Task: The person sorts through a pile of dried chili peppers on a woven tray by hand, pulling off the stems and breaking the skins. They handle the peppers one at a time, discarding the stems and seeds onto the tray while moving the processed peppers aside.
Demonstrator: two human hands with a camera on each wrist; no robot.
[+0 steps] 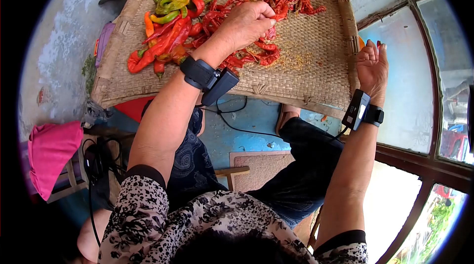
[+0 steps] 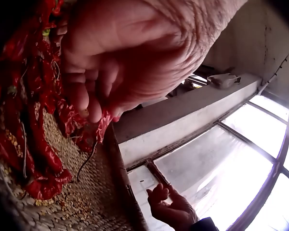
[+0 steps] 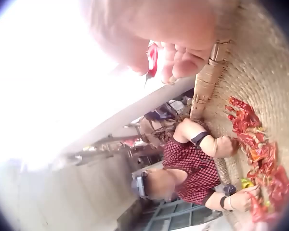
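Observation:
My left hand (image 1: 242,26) reaches over the woven tray (image 1: 321,61) and pinches a dried red chili pepper (image 2: 104,126) by the fingertips, its thin stem hanging down. Beneath and around that hand lie wrinkled dried red chilies (image 2: 43,139). Out past the tray's right rim, my right hand (image 1: 373,69) is raised with its fingers curled. It pinches a small red chili (image 3: 152,60) between thumb and fingers, pointed tip downward. Fresh, glossy red peppers (image 1: 173,39) and a few green ones (image 1: 173,5) are heaped left of my left hand.
Loose yellowish seeds (image 1: 296,59) are scattered on the weave. Another person (image 3: 192,168) sits across the tray with both hands at the peppers. A framed window (image 1: 400,76) stands close on the right. Black cable (image 1: 232,126) trails below the tray; pink cloth (image 1: 54,155) hangs at left.

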